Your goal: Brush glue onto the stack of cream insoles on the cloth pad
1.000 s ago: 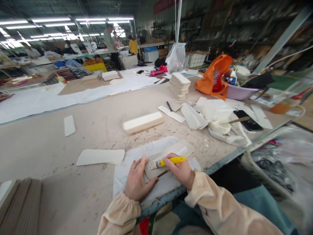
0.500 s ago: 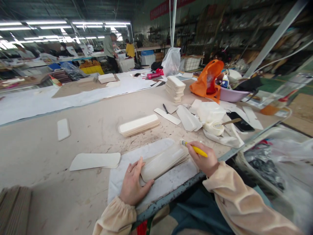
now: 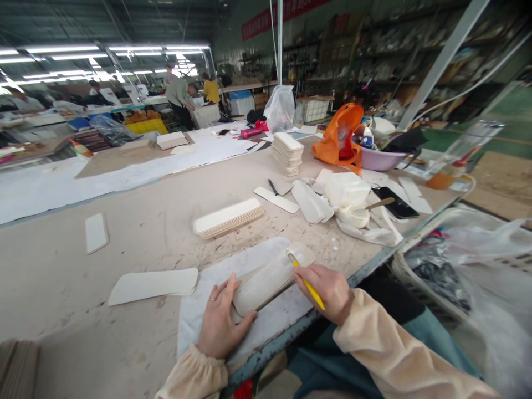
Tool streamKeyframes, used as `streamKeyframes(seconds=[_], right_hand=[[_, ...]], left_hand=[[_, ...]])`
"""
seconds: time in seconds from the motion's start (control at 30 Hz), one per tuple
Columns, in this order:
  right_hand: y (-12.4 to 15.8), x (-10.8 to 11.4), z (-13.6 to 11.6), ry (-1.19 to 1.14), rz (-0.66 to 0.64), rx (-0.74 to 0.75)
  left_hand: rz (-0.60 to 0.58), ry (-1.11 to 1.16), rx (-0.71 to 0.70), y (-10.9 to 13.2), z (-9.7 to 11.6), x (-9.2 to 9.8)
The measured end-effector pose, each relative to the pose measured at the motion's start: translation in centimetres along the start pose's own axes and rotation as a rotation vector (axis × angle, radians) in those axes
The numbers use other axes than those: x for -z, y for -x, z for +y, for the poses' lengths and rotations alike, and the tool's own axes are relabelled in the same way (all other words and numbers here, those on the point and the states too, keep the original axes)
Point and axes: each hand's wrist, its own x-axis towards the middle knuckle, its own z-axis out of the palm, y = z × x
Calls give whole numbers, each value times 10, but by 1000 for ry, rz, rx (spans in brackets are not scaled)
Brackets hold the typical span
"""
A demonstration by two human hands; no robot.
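Observation:
My left hand (image 3: 220, 321) lies flat with fingers spread on the near end of a long rounded board piece (image 3: 266, 280), pinning it on a white cloth (image 3: 249, 310) at the table's front edge. My right hand (image 3: 328, 291) is closed round a yellow-handled brush (image 3: 305, 282). Its bristles touch the glossy, wet-looking far end of the piece.
A single cut piece (image 3: 153, 284) lies left of the cloth. A low stack (image 3: 228, 217) sits behind it, and a taller stack (image 3: 287, 153) further back. A white tub with a stick (image 3: 353, 213), a black phone (image 3: 394, 202) and an orange bag (image 3: 338, 138) are to the right. People work at far tables.
My right hand swung the brush from the near end of the piece out to its far end and back onto it. The piece now looks coated and shiny. My left hand stayed put.

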Motion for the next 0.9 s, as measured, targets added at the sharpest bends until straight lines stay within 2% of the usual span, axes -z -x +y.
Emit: streamKeyframes(seconds=[0.1, 0.2, 0.3, 0.43, 0.53, 0.6, 0.73, 0.8, 0.9], right_hand=[[1, -3, 14, 113, -22, -40], [5, -10, 4, 73, -59, 23], [6, -9, -8, -54, -34, 58], [7, 3, 4, 52, 17, -60], [12, 2, 10, 159, -5, -83], [16, -3, 0, 138, -41, -32], [15, -6, -23, -76, -54, 37], [12, -2, -19, -94, -18, -2], [7, 4, 3, 42, 42, -77]], left_hand=[[3, -4, -1, 0, -2, -1], [8, 1, -8, 0, -4, -2], [14, -4, -14, 0, -5, -3], [29, -12, -15, 0, -3, -2], [43, -11, -19, 1, -3, -2], [44, -10, -22, 1, -3, -2], [37, -6, -20, 1, -5, -3], [36, -1, -18, 1, -5, -4], [31, 10, -1, 1, -5, -4]])
